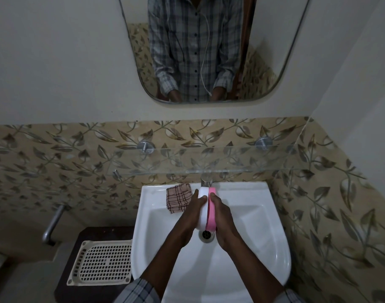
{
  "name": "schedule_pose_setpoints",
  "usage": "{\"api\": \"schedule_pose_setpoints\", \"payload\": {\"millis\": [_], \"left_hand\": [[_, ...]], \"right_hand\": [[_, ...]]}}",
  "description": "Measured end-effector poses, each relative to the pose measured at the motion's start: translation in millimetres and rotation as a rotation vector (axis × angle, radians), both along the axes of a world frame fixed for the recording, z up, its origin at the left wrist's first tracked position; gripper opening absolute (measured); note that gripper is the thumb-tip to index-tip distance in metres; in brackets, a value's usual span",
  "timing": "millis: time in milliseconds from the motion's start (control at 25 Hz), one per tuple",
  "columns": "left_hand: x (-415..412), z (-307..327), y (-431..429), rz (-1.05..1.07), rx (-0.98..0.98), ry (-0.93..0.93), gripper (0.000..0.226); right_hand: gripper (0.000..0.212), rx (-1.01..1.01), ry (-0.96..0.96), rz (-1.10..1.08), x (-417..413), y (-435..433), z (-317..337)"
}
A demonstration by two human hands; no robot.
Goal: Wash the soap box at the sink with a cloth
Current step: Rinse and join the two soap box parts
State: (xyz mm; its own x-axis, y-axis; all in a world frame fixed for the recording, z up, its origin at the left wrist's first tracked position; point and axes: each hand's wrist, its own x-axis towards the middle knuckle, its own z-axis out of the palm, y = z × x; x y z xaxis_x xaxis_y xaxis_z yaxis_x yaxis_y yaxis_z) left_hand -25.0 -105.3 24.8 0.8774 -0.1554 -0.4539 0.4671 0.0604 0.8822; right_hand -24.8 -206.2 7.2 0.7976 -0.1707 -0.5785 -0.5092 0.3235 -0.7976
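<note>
Head camera looks down at my two hands over the white sink (pixel 253 193). I hold the soap box (pixel 203 206) between them, turned up on its side, above the drain (pixel 207 235). The box is white on my left side and pink on my right side. My left hand (pixel 187 217) wraps around the white side, with its fingers curled onto the top. My right hand (pixel 224 224) wraps around the pink side, with its fingertips bent over the edge. Both hands grip the box tight.

The far end of the box is just below the tap (pixel 206 180) at the back edge of the sink. The checked cloth (pixel 179 198) lies folded at the back left edge of the sink, and part of it hangs down into the bowl. It is just beside my left fingers, and I am not holding it.

A glass shelf (pixel 198 162) sits on the leafy wall above the tap, and a mirror (pixel 274 62) hangs higher up. A cream tray with holes (pixel 102 263) rests on a dark stand (pixel 104 234) to the left of the sink.
</note>
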Motion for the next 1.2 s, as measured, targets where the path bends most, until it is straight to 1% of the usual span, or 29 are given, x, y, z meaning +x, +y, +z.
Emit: {"api": "schedule_pose_setpoints", "payload": {"millis": [120,240,360,440,520,600,640,680,760,800,880,920,960,1000,1040,1120,1200], "left_hand": [[-1,4,-4,-0.026,0.039,-0.021,0.057],[-3,0,-6,-0.016,0.029,-0.031,0.058],[-7,-5,-6,0.066,-0.103,-0.017,0.051],[-7,-9,-2,0.120,-0.215,0.039,0.050],[-7,-13,6,0.104,-0.339,0.083,0.046],[-6,-19,11,0.122,-0.399,0.108,0.049],[-6,-23,11,0.137,-0.393,0.112,0.052],[-6,-27,9,0.156,-0.366,0.105,0.053],[-3,-31,3,0.230,-0.313,0.051,0.047],[0,-31,1,0.277,-0.311,0.018,0.043],[6,-29,-1,0.331,-0.339,-0.010,0.045],[9,-28,1,0.337,-0.343,-0.012,0.048],[11,-28,3,0.340,-0.336,0.000,0.051],[11,-28,5,0.349,-0.327,0.031,0.052],[10,-26,7,0.360,-0.314,0.074,0.054],[3,-20,11,0.373,-0.254,0.111,0.053],[-3,-12,15,0.412,-0.168,0.027,0.042]], "right_hand": [[0.044,-0.023,0.006,-0.025,1,3,-1],[0.042,0.010,-0.006,-0.059,-2,6,1],[0.043,0.072,-0.024,-0.048,-3,10,4],[0.049,0.034,-0.034,0.003,-3,8,4],[0.056,-0.005,-0.008,0.080,-2,2,4],[0.056,-0.019,0.020,0.116,-2,-2,5],[0.052,-0.080,0.011,0.117,-3,-3,4],[0.048,-0.187,-0.013,0.109,-4,-4,0],[0.039,-0.391,-0.129,0.056,-6,-5,-6],[0.033,-0.408,-0.188,0.045,-8,-7,-10],[0.026,-0.385,-0.276,0.069,-12,-11,-15],[0.032,-0.371,-0.290,0.090,-13,-13,-18],[0.043,-0.360,-0.275,0.102,-15,-16,-22],[0.051,-0.339,-0.257,0.100,-16,-20,-25],[0.054,-0.317,-0.242,0.087,-15,-24,-28],[0.049,-0.282,-0.244,0.045,-14,-37,-29],[0.042,-0.268,-0.299,0.011,-12,-49,-19]]}}
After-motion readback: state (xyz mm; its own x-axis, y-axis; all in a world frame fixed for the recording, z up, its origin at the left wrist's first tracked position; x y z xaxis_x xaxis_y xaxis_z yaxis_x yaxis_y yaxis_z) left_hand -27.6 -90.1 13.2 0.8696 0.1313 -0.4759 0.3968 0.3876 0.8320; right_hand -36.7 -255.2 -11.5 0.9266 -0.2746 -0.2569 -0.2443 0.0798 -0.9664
